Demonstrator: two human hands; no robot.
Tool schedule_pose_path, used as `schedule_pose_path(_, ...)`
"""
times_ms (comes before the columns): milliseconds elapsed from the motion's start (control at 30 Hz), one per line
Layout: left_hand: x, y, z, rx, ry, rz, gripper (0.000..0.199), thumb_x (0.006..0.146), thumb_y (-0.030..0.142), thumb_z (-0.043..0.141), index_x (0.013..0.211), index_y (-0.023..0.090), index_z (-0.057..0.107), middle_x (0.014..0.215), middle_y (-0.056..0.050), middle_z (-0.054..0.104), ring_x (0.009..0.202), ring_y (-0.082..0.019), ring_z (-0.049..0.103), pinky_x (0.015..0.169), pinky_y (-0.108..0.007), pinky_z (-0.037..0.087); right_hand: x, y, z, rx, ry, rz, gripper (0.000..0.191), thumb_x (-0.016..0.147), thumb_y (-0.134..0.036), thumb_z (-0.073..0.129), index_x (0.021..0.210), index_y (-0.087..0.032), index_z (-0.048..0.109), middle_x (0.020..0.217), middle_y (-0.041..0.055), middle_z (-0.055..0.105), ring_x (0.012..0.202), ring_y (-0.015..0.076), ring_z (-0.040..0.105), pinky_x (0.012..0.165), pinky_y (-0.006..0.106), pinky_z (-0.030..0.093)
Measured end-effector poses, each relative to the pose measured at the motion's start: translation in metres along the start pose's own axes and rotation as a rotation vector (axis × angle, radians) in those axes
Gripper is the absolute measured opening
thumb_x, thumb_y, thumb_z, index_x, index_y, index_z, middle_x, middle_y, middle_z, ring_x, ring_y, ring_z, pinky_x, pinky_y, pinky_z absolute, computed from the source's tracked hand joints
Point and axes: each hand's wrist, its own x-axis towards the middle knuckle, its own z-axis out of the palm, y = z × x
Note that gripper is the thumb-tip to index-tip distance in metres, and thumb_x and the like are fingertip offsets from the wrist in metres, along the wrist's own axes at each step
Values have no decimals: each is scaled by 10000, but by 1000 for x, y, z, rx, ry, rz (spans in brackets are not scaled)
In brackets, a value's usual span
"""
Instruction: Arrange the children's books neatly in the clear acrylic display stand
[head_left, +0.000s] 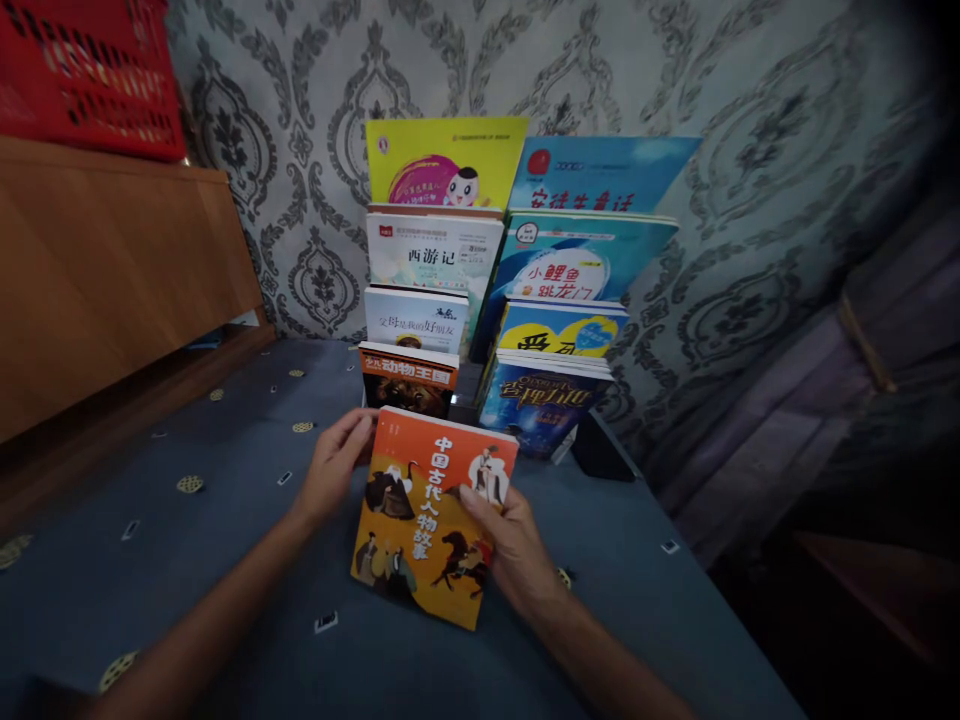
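An orange-yellow paperback book (420, 520) with white Chinese lettering, painted figures and a horse is held tilted in front of a book stand. My right hand (517, 545) grips its right edge, thumb lying across the cover and fingers behind. At the upper left edge of that book my left hand (337, 460) is closed, its fingertips partly hidden behind it. Just beyond stands a book with an orange title band and a dark animal picture (409, 385). Right of it is a dark blue book (540, 400) with gold lettering.
More books stand in two stepped columns, including a yellow-green one (450, 160) and a blue one (607, 170) at the back. A wooden cabinet (120, 260) with a red basket (90, 80) is at left. A purple curtain (810, 400) hangs right, above the patterned blue cloth (247, 560).
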Motion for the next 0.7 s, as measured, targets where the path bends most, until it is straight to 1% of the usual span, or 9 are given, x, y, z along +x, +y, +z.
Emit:
schedule_pose_path(67,22,4,-5,121,120,157,462,802,589,692,1035,193,656,886,-53,739,796,-199,697,662,-289,570,-3,-4,-4,-6,23,-38,402,652,-445,920,940,-213,762,906,50,821,759,253,781,745,396,653)
schedule_pose_path(133,42,6,-11,208,246,298,446,812,537,684,1092,194,625,975,-66,718,918,-210,678,687,-277,561,-4,-5,-9,-7,34,-65,393,658,-447,918,942,-218,770,914,49,821,764,253,781,741,397,655)
schedule_pose_path(200,59,4,-16,262,305,370,458,818,504,673,1144,189,610,1081,-88,695,1028,-226,651,717,-277,556,-3,-5,-13,-10,39,-82,389,667,-449,914,950,-221,775,923,49,820,770,248,781,744,391,655)
schedule_pose_path(233,65,2,-18,277,308,381,471,818,496,670,1166,185,607,1117,-98,686,1059,-234,643,727,-280,555,-3,-5,-15,-13,39,-84,387,672,-452,911,953,-222,777,924,49,820,767,245,780,745,390,654)
schedule_pose_path(333,76,-5,-20,283,258,373,484,819,488,659,1188,179,611,1161,-116,687,1079,-249,645,738,-295,555,-1,-4,-18,-24,27,-79,384,702,-464,890,978,-223,775,941,53,818,770,241,777,766,402,649)
schedule_pose_path(467,76,-10,-19,286,212,374,413,835,454,636,1148,185,650,1153,-113,714,1036,-245,668,736,-306,560,-2,-1,-20,-56,10,-79,383,727,-478,869,991,-216,774,953,60,816,791,238,774,788,407,640)
schedule_pose_path(700,80,-10,-21,282,220,373,366,826,435,643,1091,186,680,1100,-98,729,985,-228,675,709,-291,563,-3,3,-22,-101,-4,-85,369,747,-480,853,998,-220,776,945,57,814,797,230,771,787,397,637)
